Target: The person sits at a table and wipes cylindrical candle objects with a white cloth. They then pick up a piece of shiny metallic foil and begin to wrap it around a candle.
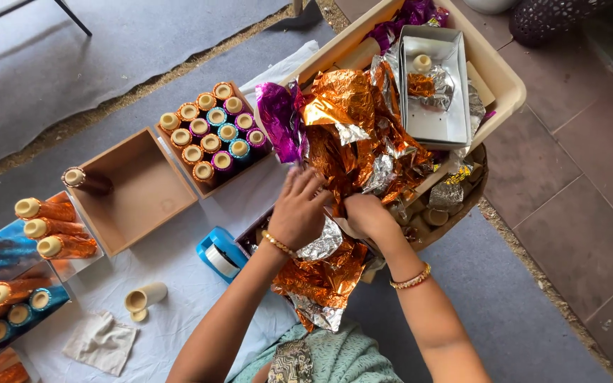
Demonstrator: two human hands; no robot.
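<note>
My left hand [298,207] and my right hand [367,213] are down in a heap of crumpled orange and silver foil sheets [345,128] that spills from a beige tub [501,71] toward my lap. The left hand's fingers are spread on the foil. My right hand's fingers are curled into the foil, their grip hidden. More orange foil [321,280] lies below my wrists. A purple foil sheet [279,117] sits at the heap's left edge.
A box of foil-wrapped tubes [214,135] stands at centre left, beside an open cardboard box [133,188] with one brown tube [83,179]. Wrapped orange and blue tubes [51,227] lie far left. A blue tape dispenser [220,253], a bare tube [145,296], a cloth [101,342] and a metal tray [434,85] are nearby.
</note>
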